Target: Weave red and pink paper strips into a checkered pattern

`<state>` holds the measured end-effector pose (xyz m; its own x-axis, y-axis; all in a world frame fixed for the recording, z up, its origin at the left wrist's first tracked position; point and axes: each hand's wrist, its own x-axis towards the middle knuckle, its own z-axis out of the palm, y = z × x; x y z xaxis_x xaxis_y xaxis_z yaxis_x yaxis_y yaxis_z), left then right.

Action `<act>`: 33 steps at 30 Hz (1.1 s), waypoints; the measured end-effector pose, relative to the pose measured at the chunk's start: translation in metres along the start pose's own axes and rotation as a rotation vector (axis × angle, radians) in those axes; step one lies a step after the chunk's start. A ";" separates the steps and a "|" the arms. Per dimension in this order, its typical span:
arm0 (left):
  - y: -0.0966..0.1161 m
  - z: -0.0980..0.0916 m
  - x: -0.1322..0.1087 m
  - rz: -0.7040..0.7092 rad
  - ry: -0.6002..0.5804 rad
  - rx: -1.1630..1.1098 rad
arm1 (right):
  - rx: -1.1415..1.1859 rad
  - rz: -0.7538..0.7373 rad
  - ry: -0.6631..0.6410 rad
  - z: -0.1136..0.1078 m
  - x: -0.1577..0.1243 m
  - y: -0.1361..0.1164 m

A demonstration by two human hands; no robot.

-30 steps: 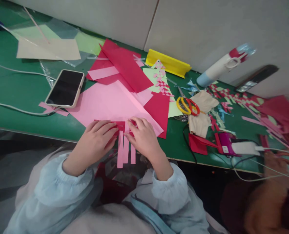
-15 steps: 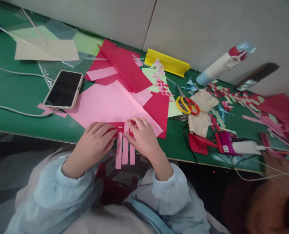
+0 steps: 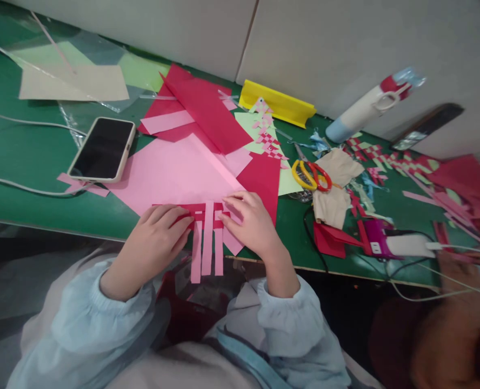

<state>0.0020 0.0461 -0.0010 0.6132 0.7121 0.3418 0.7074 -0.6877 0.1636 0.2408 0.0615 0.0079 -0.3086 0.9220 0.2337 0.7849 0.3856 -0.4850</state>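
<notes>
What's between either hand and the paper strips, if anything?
Nothing visible. The left hand covers the left part of the red strips; the right hand has its fingers at their right side, near the pink strips. The pink sheet lies underneath; phone and scissors sit off to the sides.

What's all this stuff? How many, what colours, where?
Table: one, green, centre
Hanging strips: three, pink, front
Paper sheets: several, mixed colours, throughout
Phone: one, black screen, left
Folded piece: one, yellow, back
Scissors: one, yellow and red, right
Bottle: one, mostly white, right
Woven pieces: several, multicoloured, right
Cables: several, mostly white, both sides
Co-worker's hand: at least one, blurred, right
Sleeves: two, light blue, front
Left hand, right hand: one each, bare, front
</notes>
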 end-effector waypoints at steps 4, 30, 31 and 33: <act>0.000 0.000 0.001 -0.013 0.019 -0.039 | -0.010 0.012 -0.022 0.000 0.001 0.000; 0.004 0.001 0.003 0.022 0.014 0.019 | -0.037 0.011 -0.054 0.011 0.001 -0.001; 0.004 0.001 0.003 0.015 0.012 0.022 | -0.034 0.012 -0.054 0.011 0.001 -0.001; 0.003 0.002 0.003 0.006 0.010 0.025 | -0.034 0.012 -0.053 0.011 0.001 0.000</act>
<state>0.0064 0.0462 -0.0013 0.6137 0.7067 0.3521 0.7124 -0.6878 0.1389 0.2344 0.0628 -0.0007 -0.3264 0.9274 0.1828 0.8061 0.3741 -0.4585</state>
